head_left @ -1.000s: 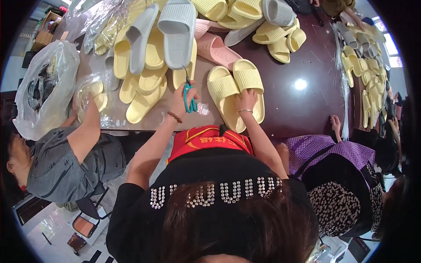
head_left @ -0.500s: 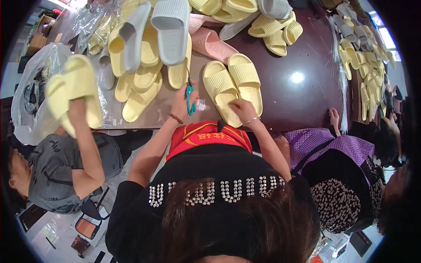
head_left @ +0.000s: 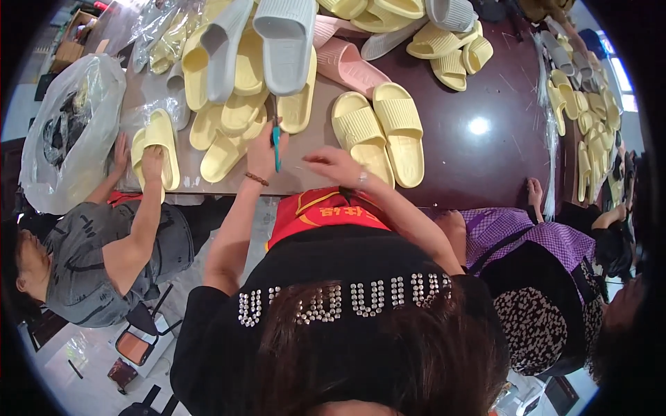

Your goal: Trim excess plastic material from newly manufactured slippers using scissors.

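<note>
My left hand (head_left: 261, 154) is closed around a pair of teal-handled scissors (head_left: 277, 147), their dark blades pointing away from me toward a pile of slippers. Over the table's near edge, my right hand (head_left: 336, 166) is empty, its fingers stretched toward the left. Just beyond it, a pair of yellow ribbed slippers lies side by side: the left slipper (head_left: 357, 123) and the right slipper (head_left: 402, 128). Grey slippers (head_left: 283, 52) and several yellow slippers (head_left: 223, 158) are heaped ahead of my left hand. A pink slipper (head_left: 350, 66) lies behind the pair.
At the left, a co-worker's hand (head_left: 152, 163) is on yellow slippers (head_left: 165, 135) near a clear plastic bag (head_left: 73, 139). Another person's hand (head_left: 534, 191) rests at the table edge on the right. White strands (head_left: 548, 159) hang beside more slippers (head_left: 595, 132).
My right hand has left the yellow pair and moved left, fingers now stretched out. My left hand has shifted left with the scissors. The co-worker has lowered the yellow slippers onto the table.
</note>
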`<move>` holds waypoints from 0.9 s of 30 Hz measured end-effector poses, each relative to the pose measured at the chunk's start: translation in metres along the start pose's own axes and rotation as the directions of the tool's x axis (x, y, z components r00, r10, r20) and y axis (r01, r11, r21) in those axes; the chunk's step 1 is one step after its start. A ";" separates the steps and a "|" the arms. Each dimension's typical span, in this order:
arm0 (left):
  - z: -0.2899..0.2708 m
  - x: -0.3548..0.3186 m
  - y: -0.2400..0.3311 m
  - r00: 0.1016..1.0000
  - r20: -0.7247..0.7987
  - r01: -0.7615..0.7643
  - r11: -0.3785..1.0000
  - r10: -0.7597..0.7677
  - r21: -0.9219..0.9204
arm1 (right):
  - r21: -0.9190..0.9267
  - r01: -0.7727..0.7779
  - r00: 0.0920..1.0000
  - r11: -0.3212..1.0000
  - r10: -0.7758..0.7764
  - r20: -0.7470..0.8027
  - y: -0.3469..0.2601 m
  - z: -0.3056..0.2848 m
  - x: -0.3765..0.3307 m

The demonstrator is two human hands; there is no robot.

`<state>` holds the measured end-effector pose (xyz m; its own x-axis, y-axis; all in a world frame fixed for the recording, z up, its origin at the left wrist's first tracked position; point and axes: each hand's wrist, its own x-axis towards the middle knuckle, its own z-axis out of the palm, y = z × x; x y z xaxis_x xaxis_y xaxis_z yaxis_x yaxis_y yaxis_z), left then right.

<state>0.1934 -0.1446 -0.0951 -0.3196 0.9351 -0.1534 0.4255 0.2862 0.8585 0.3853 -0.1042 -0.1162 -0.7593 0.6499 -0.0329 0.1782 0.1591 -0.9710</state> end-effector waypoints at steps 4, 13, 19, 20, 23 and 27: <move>0.015 -0.009 -0.021 0.990 0.137 -0.087 0.923 0.038 0.375 | 0.248 -0.502 0.818 0.829 0.548 -0.175 0.027 -0.074 -0.049; 0.081 -0.021 -0.027 0.844 0.455 -0.382 0.914 0.283 0.139 | -0.528 -0.579 0.745 0.621 0.141 -0.652 0.067 -0.085 -0.045; 0.108 -0.017 -0.035 0.833 0.515 -0.315 0.939 0.205 0.135 | -0.441 -0.777 0.623 0.449 0.453 -0.637 0.061 -0.079 -0.013; 0.112 -0.017 -0.038 0.856 0.497 -0.273 0.942 0.145 0.195 | -0.428 -0.767 0.630 0.478 0.433 -0.645 0.054 -0.077 -0.013; 0.102 -0.021 -0.016 0.913 0.387 -0.189 0.974 0.129 0.121 | -0.359 -0.777 0.588 0.517 0.391 -0.708 0.043 -0.089 -0.018; 0.087 -0.027 -0.019 0.972 0.116 -0.194 0.977 0.203 -0.084 | -0.231 -0.791 0.484 0.566 0.349 -0.802 0.043 -0.118 -0.031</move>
<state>0.2675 -0.1570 -0.1495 -0.1263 0.9915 -0.0314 0.4064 0.0806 0.9101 0.4903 -0.0295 -0.1294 0.1966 0.9665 -0.1652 0.8465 -0.2524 -0.4687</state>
